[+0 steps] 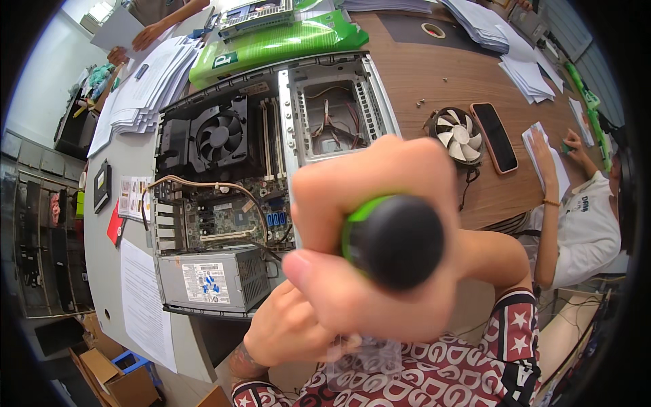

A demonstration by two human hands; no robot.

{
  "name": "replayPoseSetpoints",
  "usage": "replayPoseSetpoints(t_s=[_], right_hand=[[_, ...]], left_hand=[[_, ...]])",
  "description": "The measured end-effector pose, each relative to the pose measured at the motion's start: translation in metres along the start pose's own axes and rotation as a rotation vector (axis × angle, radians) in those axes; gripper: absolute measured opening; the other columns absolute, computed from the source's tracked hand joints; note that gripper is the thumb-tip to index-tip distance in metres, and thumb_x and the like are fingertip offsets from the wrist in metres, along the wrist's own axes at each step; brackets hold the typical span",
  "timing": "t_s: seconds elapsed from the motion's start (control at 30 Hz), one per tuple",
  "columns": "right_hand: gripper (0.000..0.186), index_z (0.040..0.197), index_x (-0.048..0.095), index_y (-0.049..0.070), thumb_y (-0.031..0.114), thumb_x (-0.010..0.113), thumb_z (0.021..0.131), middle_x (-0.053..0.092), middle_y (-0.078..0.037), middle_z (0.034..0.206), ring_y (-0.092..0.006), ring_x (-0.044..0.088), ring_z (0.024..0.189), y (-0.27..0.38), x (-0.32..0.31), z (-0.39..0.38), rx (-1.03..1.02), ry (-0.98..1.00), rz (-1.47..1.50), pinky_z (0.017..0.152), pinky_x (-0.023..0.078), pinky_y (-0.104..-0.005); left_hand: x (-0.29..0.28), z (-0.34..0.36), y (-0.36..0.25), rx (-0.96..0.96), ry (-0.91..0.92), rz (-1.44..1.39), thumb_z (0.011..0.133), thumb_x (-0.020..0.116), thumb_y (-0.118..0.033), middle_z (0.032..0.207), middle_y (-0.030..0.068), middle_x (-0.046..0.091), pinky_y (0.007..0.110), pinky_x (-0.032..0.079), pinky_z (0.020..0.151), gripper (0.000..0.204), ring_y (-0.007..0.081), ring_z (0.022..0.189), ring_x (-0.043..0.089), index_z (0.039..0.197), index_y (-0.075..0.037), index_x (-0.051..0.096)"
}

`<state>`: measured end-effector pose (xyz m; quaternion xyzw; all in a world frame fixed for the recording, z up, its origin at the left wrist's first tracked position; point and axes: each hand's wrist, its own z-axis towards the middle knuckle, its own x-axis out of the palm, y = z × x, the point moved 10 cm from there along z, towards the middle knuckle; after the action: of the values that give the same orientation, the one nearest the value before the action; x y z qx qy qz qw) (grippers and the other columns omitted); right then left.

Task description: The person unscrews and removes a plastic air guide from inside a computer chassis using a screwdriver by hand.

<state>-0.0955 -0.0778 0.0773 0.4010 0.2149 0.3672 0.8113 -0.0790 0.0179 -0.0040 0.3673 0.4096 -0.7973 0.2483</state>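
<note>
Close to the camera, my right hand point(380, 298) is wrapped round a screwdriver point(400, 243) with a black and green handle. The handle points at the camera, so its shaft is hidden. My left hand point(288, 325) is lower down, partly behind the right one, with its fingers curled and their tips out of sight. Beside those fingers shows a clear plastic piece point(366, 366), in front of my patterned shirt; whether the hand grips it is unclear. Just beyond both hands lies an opened desktop computer case point(290, 122) with a black fan point(220, 134) and a power supply point(217, 279).
Right of the case are a round cooling fan point(458, 136), a phone point(495, 138) and small screws point(420, 103). Paper stacks point(152, 85) and a green package point(285, 51) lie behind. Other people's hands point(152, 35) handle papers at far left; another person point(576, 217) sits at right.
</note>
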Motion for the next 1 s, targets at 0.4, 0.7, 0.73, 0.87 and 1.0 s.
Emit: replayPoseSetpoints(t_s=[0.4,0.7,0.73,0.87,1.0], right_hand=[[0.021,0.054,0.046,0.004,0.006,0.063,0.068,0.042,-0.001,0.046,-0.0122,0.038,0.036,-0.014,0.003,-0.006,-0.048,-0.041,0.072,0.036,0.027,-0.0269],[0.024,0.054,0.042,0.002,0.008,0.061,0.067,0.036,-0.004,0.047,-0.01,0.035,0.044,-0.031,0.011,0.003,0.113,0.073,0.181,0.043,0.032,-0.0291],[0.025,0.054,0.041,0.001,0.007,0.061,0.067,0.034,-0.004,0.046,-0.0095,0.033,0.045,-0.028,0.012,0.003,0.111,0.066,0.197,0.043,0.03,-0.0297],[0.026,0.054,0.04,0.001,0.006,0.061,0.068,0.034,-0.004,0.047,-0.0102,0.03,0.046,-0.028,0.013,0.002,0.099,0.072,0.185,0.043,0.029,-0.0308],[0.026,0.054,0.039,0.001,0.006,0.061,0.068,0.034,-0.005,0.048,-0.0106,0.03,0.048,-0.029,0.006,0.002,0.1,0.041,0.192,0.044,0.029,-0.0316]], left_hand=[[0.009,-0.01,0.011,-0.161,0.021,-0.009,0.056,0.067,-0.021,0.08,0.0008,0.068,0.033,0.051,0.072,0.025,0.0163,0.082,0.064,0.079,-0.01,0.07],[-0.013,-0.012,-0.036,0.044,-0.197,0.351,0.07,0.077,-0.031,0.105,-0.0021,0.066,0.031,0.045,0.082,0.031,0.0168,0.1,0.054,0.1,-0.039,0.07],[-0.011,-0.015,-0.051,0.144,-0.134,0.426,0.071,0.075,-0.029,0.105,-0.0051,0.066,0.03,0.041,0.08,0.03,0.0155,0.103,0.049,0.097,-0.042,0.069],[0.0,-0.018,-0.07,0.227,-0.034,0.437,0.081,0.057,-0.012,0.106,-0.0028,0.063,0.026,0.038,0.08,0.032,0.0133,0.1,0.05,0.107,-0.026,0.068],[-0.022,-0.031,-0.065,0.16,-0.025,0.376,0.072,0.065,-0.014,0.094,-0.0013,0.068,0.03,0.04,0.074,0.025,0.0148,0.088,0.056,0.095,-0.02,0.071]])
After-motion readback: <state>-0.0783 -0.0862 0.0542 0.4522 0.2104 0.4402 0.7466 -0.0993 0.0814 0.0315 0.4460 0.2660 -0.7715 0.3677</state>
